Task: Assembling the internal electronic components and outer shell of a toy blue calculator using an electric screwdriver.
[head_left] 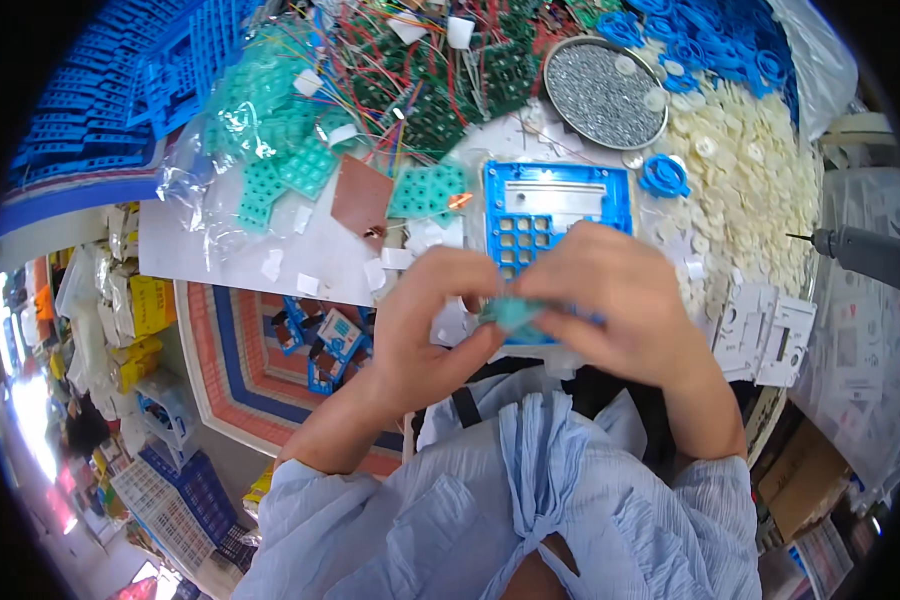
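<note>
My left hand [425,315] and my right hand [620,310] meet at the table's front edge, fingers pinched on a thin teal rubber keypad sheet [516,313]. Motion smears the sheet and the right fingers. Below and just beyond them lies a blue plastic casing [618,190] with a long window and rows of square key holes. My hands cover its near part. More teal keypad sheets [425,192] lie to the left of the casing, beside a flat brown board [362,200].
Wired green circuit boards [410,80] heap up at the back. A round bowl [547,84] of small metal parts stands near cream discs [730,160] and blue rings [665,176]. A grey electric screwdriver [860,248] is far right. Lower left, a striped basket [205,330] holds assembled units.
</note>
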The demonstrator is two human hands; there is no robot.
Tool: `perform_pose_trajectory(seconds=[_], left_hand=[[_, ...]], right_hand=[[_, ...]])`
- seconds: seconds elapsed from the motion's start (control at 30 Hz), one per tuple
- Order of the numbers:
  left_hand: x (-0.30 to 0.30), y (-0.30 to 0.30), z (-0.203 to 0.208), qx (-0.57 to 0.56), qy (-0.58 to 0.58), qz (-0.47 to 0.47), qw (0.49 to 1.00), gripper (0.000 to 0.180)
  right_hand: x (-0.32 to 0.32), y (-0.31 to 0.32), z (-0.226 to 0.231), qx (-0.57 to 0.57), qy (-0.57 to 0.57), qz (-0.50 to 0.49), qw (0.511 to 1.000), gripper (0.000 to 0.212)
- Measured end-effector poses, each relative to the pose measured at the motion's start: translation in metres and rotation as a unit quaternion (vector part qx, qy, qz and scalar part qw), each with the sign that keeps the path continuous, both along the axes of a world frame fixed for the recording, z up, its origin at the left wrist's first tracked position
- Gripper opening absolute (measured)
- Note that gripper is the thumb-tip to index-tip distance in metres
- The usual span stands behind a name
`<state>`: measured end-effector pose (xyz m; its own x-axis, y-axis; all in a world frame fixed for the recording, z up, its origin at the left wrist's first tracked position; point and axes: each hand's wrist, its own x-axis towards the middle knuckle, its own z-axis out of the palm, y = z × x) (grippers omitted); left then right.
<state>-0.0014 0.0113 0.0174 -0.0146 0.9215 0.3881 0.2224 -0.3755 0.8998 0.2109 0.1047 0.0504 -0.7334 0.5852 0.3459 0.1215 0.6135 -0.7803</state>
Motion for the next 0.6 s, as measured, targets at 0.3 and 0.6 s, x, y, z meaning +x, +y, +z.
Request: perform_pose_trajectory(seconds=[0.3, 0.6], left_hand=[[-0.019, -0.007, -0.019, -0.011, 0.218, 0.039, 0.975, 0.033], [-0.010, 0.000, -0.029, 0.044, 0.280, -0.029, 0.958, 0.029]], right_hand=[[-0.001, 0.020, -0.017, -0.181, -0.130, -0.018, 0.975, 0.019], [-0.020, 0.037, -0.030, 0.018, -0.197, -0.017, 0.980, 0.020]])
